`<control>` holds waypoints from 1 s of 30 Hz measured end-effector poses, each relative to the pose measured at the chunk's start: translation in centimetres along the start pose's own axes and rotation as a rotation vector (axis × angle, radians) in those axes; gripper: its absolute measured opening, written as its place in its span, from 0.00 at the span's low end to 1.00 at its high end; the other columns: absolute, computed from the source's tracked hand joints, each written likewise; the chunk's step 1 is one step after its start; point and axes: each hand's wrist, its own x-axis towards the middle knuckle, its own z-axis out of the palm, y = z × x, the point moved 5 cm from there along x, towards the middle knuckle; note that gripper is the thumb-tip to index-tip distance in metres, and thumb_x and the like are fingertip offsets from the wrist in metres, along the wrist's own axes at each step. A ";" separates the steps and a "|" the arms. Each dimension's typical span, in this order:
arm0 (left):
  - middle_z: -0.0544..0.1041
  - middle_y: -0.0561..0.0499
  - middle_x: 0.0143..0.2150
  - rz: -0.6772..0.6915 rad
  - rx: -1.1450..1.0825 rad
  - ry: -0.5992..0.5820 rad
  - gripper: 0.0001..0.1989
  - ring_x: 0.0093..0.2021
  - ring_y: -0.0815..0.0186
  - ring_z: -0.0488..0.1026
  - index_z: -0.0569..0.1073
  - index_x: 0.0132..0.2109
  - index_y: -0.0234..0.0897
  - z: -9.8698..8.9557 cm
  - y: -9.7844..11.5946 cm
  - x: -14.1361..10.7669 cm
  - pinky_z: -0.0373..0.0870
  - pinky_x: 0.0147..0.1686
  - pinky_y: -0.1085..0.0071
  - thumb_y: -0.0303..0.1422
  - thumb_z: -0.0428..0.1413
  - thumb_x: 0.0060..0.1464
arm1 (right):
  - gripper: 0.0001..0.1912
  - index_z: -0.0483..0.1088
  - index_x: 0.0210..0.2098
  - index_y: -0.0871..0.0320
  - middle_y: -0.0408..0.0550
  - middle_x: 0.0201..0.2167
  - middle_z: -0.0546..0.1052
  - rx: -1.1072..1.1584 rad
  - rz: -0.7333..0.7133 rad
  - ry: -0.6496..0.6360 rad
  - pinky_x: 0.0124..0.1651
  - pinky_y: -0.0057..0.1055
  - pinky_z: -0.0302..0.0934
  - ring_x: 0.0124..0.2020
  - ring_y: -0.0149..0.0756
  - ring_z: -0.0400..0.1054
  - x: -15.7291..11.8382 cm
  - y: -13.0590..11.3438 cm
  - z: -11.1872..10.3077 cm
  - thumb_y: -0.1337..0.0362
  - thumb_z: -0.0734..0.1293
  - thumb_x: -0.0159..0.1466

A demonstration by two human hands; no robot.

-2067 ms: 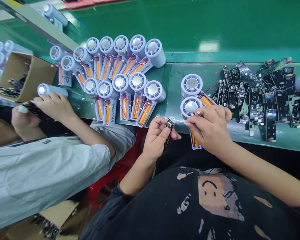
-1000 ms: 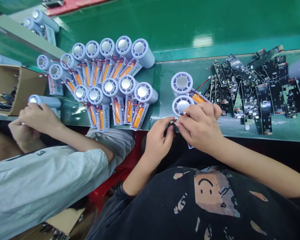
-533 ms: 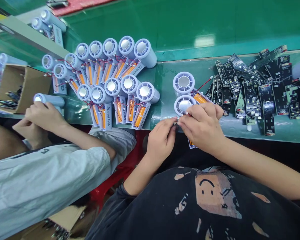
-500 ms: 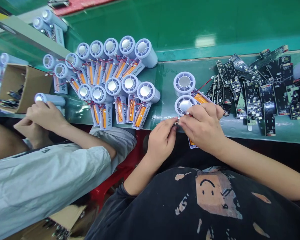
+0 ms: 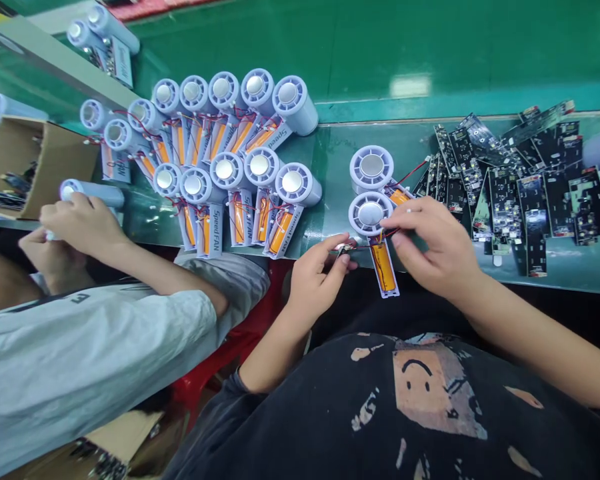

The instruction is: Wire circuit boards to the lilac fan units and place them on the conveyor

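My left hand (image 5: 323, 273) pinches a small dark circuit board (image 5: 344, 249) left of the nearer fan unit. A thin red wire runs from the board toward this unit. The unit's round lilac head (image 5: 371, 213) lies on the bench, and its handle, with an orange battery (image 5: 383, 265), points toward me over the edge. My right hand (image 5: 430, 243) is at the right side of the head, thumb and forefinger close to thin wires; its grip is too small to make out. Just behind lies a second fan unit (image 5: 371, 168).
Many circuit boards (image 5: 507, 200) are heaped on the right. Rows of fan units (image 5: 225, 170) fill the bench to the left. At the far left, a person's hands (image 5: 75, 230) work beside a cardboard box (image 5: 55, 163).
My hands have moved apart, the right one rightward and the left slightly left. The nearer unit's battery and the wire are now uncovered.
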 end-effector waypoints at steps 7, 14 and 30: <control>0.80 0.47 0.49 -0.162 -0.421 -0.100 0.14 0.28 0.74 0.80 0.71 0.54 0.40 1.0 -0.8 -0.2 0.78 0.26 0.80 0.34 0.58 0.63 | 0.17 0.66 0.53 0.51 0.43 0.37 0.79 0.364 0.243 -0.054 0.41 0.33 0.69 0.38 0.34 0.76 -0.3 0.1 -0.2 0.72 0.64 0.67; 0.62 0.46 0.68 -0.043 -0.412 -0.112 0.04 0.28 0.79 0.78 0.71 0.44 0.40 1.4 0.7 -0.5 0.77 0.24 0.82 0.32 0.59 0.63 | 0.05 0.73 0.37 0.57 0.45 0.32 0.80 0.042 -0.068 -0.231 0.44 0.35 0.64 0.36 0.36 0.72 0.0 -1.7 1.3 0.69 0.65 0.68; 0.68 0.45 0.63 -0.072 -0.489 -0.078 0.17 0.33 0.75 0.80 0.65 0.55 0.44 1.6 0.4 -0.6 0.81 0.32 0.77 0.34 0.60 0.62 | 0.07 0.76 0.38 0.54 0.42 0.34 0.80 -0.135 0.027 -0.109 0.46 0.39 0.54 0.39 0.38 0.70 -1.0 -1.5 1.8 0.65 0.65 0.70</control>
